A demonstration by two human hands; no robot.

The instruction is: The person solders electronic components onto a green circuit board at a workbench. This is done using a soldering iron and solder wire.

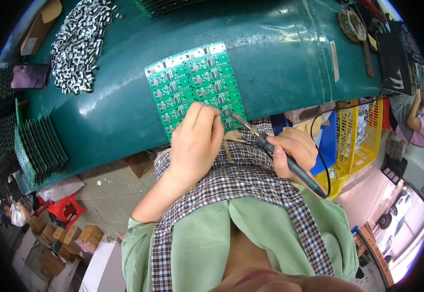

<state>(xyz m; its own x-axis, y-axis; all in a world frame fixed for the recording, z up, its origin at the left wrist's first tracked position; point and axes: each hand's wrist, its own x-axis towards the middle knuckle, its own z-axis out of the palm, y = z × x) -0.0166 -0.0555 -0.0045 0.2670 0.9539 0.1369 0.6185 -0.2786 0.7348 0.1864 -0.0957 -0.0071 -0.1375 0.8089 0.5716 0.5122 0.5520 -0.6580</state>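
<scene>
A green panel of several joined circuit boards (195, 82) lies on the bench near its front edge, dotted with small chips and other parts. Over the lower part of this panel, my left hand (195, 138) has its thumb and fingers pinched together; whatever they hold is hidden. My right hand (294, 150) grips a soldering iron (297, 170) by its dark handle. The iron's metal tip points up and left, reaching the panel's lower right area close to my left fingertips. I cannot tell whether the tip touches the board.
On the green bench (119, 112), a heap of small metal parts (79, 46) sits at the far left. Boards stand in a rack (41, 146) at the left edge, with more (173, 6) at the back. A yellow basket (347, 141) stands to the right, near the iron's black cable (325, 163).
</scene>
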